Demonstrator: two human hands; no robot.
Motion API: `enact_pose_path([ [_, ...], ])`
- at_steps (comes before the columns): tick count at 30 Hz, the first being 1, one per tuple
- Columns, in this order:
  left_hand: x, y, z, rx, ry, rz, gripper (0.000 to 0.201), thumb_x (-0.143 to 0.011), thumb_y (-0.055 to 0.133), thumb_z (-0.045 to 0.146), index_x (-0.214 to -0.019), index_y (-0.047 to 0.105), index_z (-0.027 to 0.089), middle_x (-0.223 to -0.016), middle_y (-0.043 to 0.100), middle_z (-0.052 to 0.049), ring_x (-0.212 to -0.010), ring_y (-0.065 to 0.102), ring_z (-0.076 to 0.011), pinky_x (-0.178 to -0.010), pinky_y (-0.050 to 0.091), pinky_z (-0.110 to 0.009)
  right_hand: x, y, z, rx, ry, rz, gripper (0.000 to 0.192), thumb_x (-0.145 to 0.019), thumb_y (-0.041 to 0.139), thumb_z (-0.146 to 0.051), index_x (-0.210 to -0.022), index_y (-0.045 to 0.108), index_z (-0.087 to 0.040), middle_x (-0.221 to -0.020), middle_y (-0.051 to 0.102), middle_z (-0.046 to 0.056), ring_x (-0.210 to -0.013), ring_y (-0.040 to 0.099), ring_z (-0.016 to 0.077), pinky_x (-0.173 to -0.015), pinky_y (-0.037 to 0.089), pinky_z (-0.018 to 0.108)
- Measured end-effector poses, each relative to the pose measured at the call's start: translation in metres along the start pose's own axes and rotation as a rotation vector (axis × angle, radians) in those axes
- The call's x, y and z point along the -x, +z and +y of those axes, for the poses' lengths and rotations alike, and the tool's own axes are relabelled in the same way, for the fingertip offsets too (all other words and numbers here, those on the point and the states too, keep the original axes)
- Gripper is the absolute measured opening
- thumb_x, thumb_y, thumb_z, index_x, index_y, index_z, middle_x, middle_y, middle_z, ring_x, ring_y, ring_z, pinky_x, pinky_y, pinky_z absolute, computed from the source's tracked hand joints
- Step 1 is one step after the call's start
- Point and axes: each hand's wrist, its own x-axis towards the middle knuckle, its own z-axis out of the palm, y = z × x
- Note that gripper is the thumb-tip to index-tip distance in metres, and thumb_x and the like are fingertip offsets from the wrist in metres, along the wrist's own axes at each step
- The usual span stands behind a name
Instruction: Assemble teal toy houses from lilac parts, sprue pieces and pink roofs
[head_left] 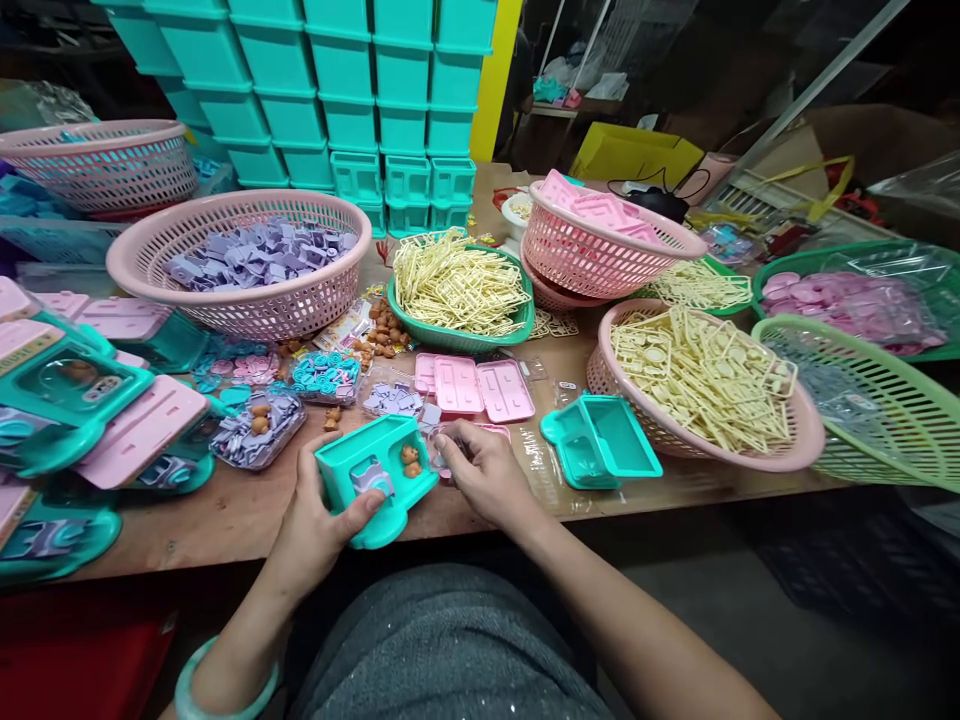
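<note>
My left hand (319, 515) is closed round a teal toy housing (390, 515), tilted above the table's front edge. A small brown bear figure (410, 460) sits in its opening, and a purple part (370, 476) is fitted beside it. At the housing's right side, my right hand (487, 470) pinches a small clear plastic piece (437, 452), partly hidden by the fingers. Behind the hands lie pink panels (457, 385). Another teal housing (600, 445) rests to the right, its open side up. Loose purple parts (259, 425) fill a clear tray on the left.
Stacked teal housings (352, 75) rise at the back. Finished-looking toys (142, 430) crowd the left edge. A pink basket (240, 300) holds purple parts. Cream pieces fill a green basket (457, 340) and another pink basket (795, 430). A light green basket (892, 400) overhangs at right.
</note>
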Motion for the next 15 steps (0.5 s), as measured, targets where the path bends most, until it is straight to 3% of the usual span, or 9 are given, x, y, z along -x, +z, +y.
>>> enact_pose_path([
  [4, -0.005, -0.002, -0.002, 0.009, 0.018, -0.003, 0.080, -0.070, 0.077, 0.067, -0.130, 0.044, 0.026, -0.119, 0.066, -0.010, -0.109, 0.067, -0.0321, -0.089, 0.056, -0.042, -0.003, 0.005, 0.004, -0.102, 0.042, -0.030, 0.028, -0.097, 0.051, -0.037, -0.075, 0.057, -0.021, -0.065, 0.060, -0.001, -0.059, 0.056, 0.0145, -0.055, 0.043, 0.025],
  [7, -0.006, -0.003, -0.006, 0.005, 0.014, -0.004, 0.081, -0.069, 0.079, 0.065, -0.131, 0.044, 0.025, -0.121, 0.065, -0.010, -0.110, 0.066, -0.0325, -0.090, 0.056, -0.043, 0.006, 0.015, 0.000, 0.104, -0.077, 0.093, 0.030, -0.102, 0.043, -0.033, -0.080, 0.060, -0.020, -0.070, 0.062, 0.004, -0.065, 0.060, 0.0184, -0.061, 0.049, 0.030],
  [9, -0.006, -0.004, -0.010, -0.006, -0.002, -0.005, 0.085, -0.067, 0.082, 0.062, -0.132, 0.042, 0.025, -0.124, 0.063, -0.011, -0.111, 0.066, -0.0329, -0.091, 0.056, -0.045, 0.016, 0.022, -0.005, 0.298, -0.208, 0.132, 0.033, -0.104, 0.037, -0.028, -0.096, 0.067, -0.016, -0.079, 0.066, 0.010, -0.074, 0.064, 0.0232, -0.070, 0.054, 0.036],
  [11, -0.005, -0.004, -0.012, 0.013, -0.022, -0.003, 0.087, -0.066, 0.083, 0.061, -0.133, 0.041, 0.024, -0.126, 0.062, -0.012, -0.112, 0.066, -0.0331, -0.092, 0.056, -0.045, 0.025, 0.025, -0.009, 0.381, -0.321, 0.083, 0.038, -0.105, 0.039, -0.033, -0.126, 0.062, -0.012, -0.097, 0.070, 0.017, -0.089, 0.067, 0.0286, -0.079, 0.058, 0.043],
  [13, -0.004, -0.005, -0.014, 0.076, -0.023, 0.000, 0.084, -0.069, 0.080, 0.063, -0.133, 0.041, 0.024, -0.128, 0.062, -0.013, -0.114, 0.065, -0.0334, -0.094, 0.056, -0.045, 0.029, 0.024, -0.010, 0.305, -0.370, 0.001, 0.055, -0.103, 0.048, -0.047, -0.148, 0.047, -0.014, -0.118, 0.066, 0.019, -0.108, 0.065, 0.0315, -0.092, 0.058, 0.049],
  [15, -0.004, -0.007, -0.015, 0.138, -0.011, -0.030, 0.084, -0.070, 0.078, 0.064, -0.134, 0.041, 0.025, -0.129, 0.062, -0.013, -0.117, 0.065, -0.0344, -0.095, 0.056, -0.045, 0.028, 0.022, -0.006, 0.132, -0.288, -0.030, 0.065, -0.099, 0.055, -0.055, -0.153, 0.040, -0.023, -0.135, 0.059, 0.016, -0.124, 0.060, 0.0308, -0.102, 0.055, 0.050],
])
